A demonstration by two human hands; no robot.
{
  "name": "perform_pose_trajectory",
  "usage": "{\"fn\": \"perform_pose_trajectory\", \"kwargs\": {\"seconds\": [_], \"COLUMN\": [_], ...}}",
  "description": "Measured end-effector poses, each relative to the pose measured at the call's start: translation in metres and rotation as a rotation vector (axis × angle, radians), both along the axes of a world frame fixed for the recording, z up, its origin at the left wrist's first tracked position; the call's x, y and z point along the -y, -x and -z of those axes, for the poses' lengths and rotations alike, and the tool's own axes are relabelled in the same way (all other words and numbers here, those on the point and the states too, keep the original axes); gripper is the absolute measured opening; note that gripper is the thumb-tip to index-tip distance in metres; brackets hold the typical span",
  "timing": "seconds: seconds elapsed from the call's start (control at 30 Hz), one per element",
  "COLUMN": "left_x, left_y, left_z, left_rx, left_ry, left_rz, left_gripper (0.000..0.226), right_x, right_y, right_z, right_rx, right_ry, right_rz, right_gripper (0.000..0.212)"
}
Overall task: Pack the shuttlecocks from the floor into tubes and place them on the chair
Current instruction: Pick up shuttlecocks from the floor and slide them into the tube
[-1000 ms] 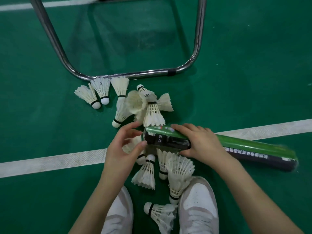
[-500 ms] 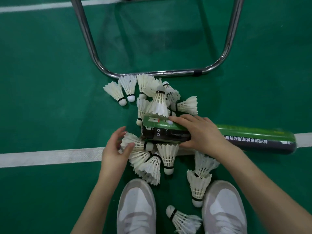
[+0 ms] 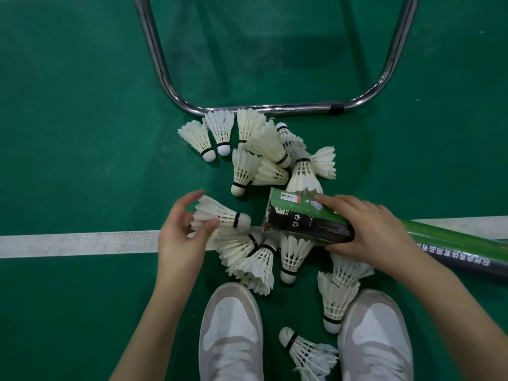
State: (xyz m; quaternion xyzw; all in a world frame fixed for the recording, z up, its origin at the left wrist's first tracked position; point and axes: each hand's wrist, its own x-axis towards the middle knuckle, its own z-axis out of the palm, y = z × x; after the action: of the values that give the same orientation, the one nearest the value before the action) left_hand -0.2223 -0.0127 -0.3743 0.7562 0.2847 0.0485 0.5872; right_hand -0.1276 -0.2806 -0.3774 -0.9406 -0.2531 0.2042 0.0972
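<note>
Seen from above, a person's left hand (image 3: 181,237) pinches one white shuttlecock (image 3: 220,215) by its feathers, cork end aimed at the open mouth of a green and black tube (image 3: 305,221). The right hand (image 3: 368,232) is wrapped around that tube, holding it low over the green floor (image 3: 82,133). Loose shuttlecocks (image 3: 264,158) lie scattered between the chair frame (image 3: 275,108) and two white shoes (image 3: 233,331).

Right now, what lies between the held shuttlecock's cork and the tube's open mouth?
Head view: only bare green floor separates the cork of the shuttlecock in the left hand from the tube mouth.
</note>
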Motion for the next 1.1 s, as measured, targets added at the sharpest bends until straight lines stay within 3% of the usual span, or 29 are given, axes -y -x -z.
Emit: {"fn": "perform_pose_trajectory", "kwargs": {"seconds": [0.63,1.1], "left_x": [0.030,0.042], "left_y": [0.001,-0.006], "left_z": [0.002,0.001], "left_rx": [-0.042,-0.078], "left_ry": [0.101,0.077], "left_rz": [0.077,0.195], "left_gripper": [0.038,0.066], "right_x": [-0.003,-0.003], "right_y": [0.013,0.016], "right_z": [0.001,0.000], "right_rx": [-0.017,-0.006], "right_ry": [0.000,-0.010], "right_rz": [-0.042,-0.042], "right_gripper": [0.086,0.086]}}
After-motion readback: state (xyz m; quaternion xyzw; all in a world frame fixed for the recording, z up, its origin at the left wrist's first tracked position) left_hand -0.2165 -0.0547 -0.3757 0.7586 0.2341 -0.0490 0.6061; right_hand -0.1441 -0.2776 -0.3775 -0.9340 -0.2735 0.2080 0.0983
